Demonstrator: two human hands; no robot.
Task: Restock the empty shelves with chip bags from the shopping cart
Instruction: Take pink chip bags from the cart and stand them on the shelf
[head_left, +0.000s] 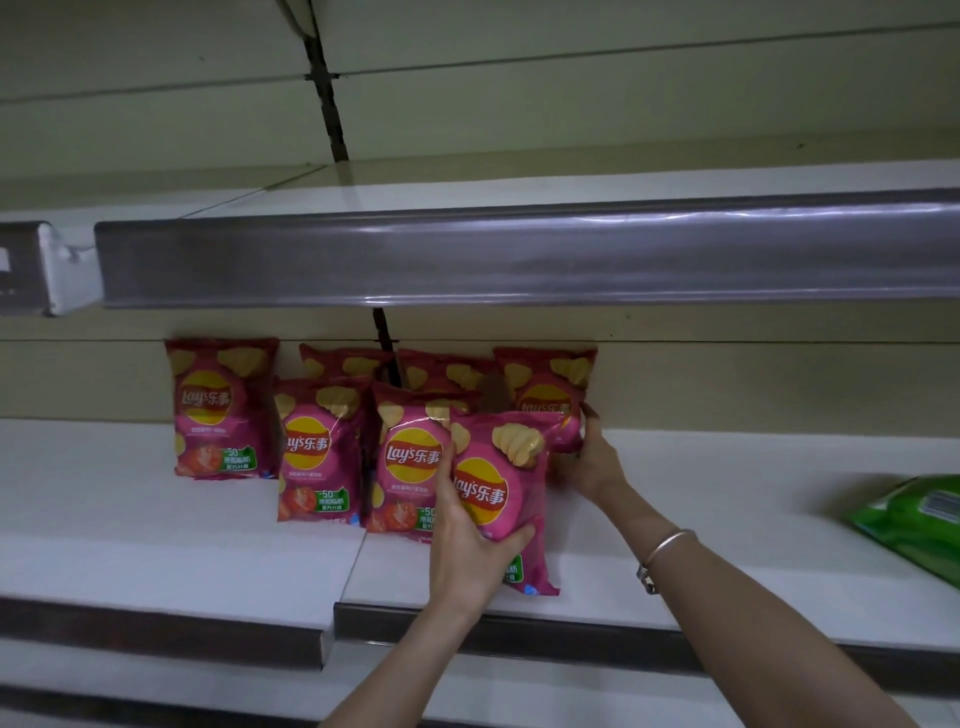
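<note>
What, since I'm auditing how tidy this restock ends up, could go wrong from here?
1. The front pink bag held by the left hand stands close to the front edge of the shelf. Released carelessly, it might tip forward and fall off.
2. The right hand grips the rear bag beside closely packed neighbouring bags. Tugging it could topple them.

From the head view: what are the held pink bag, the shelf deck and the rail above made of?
Pink bag in left hand: thin plastic film, semi-glossy; creased, catching light. Shelf deck: probably painted metal, smooth white, seamed panels. Rail: likely glossy grey plastic; streaky highlights.
</note>
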